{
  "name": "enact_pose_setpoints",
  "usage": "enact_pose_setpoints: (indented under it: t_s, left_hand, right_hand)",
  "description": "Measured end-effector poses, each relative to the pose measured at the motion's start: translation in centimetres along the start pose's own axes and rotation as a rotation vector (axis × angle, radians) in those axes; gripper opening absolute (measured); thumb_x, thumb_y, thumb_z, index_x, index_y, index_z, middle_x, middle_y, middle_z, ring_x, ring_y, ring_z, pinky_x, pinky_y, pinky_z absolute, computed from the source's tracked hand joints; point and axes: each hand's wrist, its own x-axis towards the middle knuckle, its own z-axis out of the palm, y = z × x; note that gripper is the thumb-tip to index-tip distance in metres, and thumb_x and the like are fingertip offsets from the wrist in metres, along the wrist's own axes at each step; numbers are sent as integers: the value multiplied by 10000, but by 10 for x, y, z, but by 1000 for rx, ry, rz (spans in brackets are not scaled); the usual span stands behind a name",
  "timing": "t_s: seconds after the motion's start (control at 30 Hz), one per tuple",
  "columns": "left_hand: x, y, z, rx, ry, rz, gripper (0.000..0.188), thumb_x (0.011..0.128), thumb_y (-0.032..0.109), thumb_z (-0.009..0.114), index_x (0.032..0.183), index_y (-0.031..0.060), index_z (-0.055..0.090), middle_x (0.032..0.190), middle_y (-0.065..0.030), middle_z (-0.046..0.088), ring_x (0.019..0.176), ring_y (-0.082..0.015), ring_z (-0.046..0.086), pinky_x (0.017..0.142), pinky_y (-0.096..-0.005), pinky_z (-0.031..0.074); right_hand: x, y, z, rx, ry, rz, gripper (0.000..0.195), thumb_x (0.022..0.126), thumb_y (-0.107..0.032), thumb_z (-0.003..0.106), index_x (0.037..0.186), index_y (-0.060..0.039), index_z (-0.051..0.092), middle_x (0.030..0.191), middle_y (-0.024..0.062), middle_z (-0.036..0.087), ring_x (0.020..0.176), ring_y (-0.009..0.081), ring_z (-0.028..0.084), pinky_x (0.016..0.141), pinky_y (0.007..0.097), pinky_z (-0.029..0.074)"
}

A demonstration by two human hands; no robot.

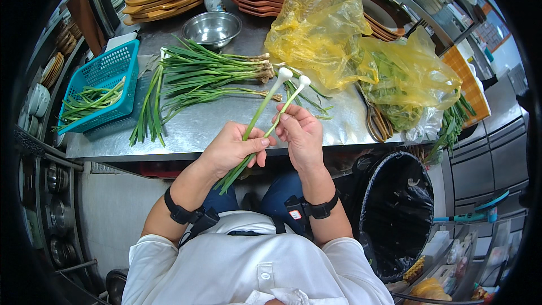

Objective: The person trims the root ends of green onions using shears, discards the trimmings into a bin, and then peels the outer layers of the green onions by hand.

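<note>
My left hand (230,146) holds two green garlic stalks by their green lower stems, the leaves trailing towards me. One stalk (266,102) ends in a clean white bulb, pointing away from me. The other stalk (293,98), also with a white bulb, lies between the thumb and fingers of my right hand (302,133). Beyond my hands, a bunch of green garlic (207,70) with brownish, rooty bulbs lies on the steel table (190,129). To the left, a turquoise plastic basket (103,120) contains several green stalks.
A steel bowl (211,29) stands behind the bunch. Yellow plastic bags (317,34), one with leafy greens inside, cover the table's right side. Scissors (374,120) lie beside them. Stacked plates on wooden boards (165,4) line the back. A black-lined bin (394,216) stands at my right.
</note>
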Motion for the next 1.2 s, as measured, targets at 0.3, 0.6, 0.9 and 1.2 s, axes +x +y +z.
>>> enact_pose_setpoints:
  t_s: [0.3, 0.6, 0.9, 1.2]
  left_hand:
    - [6, -20, 7, 389, 100, 179, 172, 885, 129, 658, 995, 4, 704, 652, -72, 662, 502, -124, 572, 492, -268, 446]
    - [-6, -10, 15, 1205, 412, 583, 92, 754, 65, 651, 845, 74, 655, 700, -140, 646, 683, -338, 636, 607, -457, 494]
    - [-7, -12, 9, 1240, 423, 660, 141, 718, 40, 639, 857, 58, 657, 716, -110, 667, 715, -329, 649, 644, -437, 512]
    - [-20, -7, -4, 788, 264, 291, 127, 814, 58, 637, 905, 10, 711, 652, -122, 668, 588, -274, 641, 571, -375, 489]
  right_hand:
    - [1, 6, 4, 9, 114, -51, 54, 933, -85, 550, 911, -39, 566, 737, 43, 613, 557, 60, 478, 498, 202, 367]
    - [6, 16, 2, -394, 254, -147, 154, 918, -129, 621, 923, -3, 533, 686, 55, 608, 526, 66, 506, 470, 214, 388]
    - [8, 17, -17, -1140, 198, -869, 107, 892, -117, 665, 888, -17, 625, 721, 159, 628, 615, 310, 637, 548, 371, 497]
    - [40, -5, -50, -744, 541, -518, 229, 959, -168, 599, 828, 17, 629, 608, 74, 613, 544, 141, 562, 537, 298, 447]
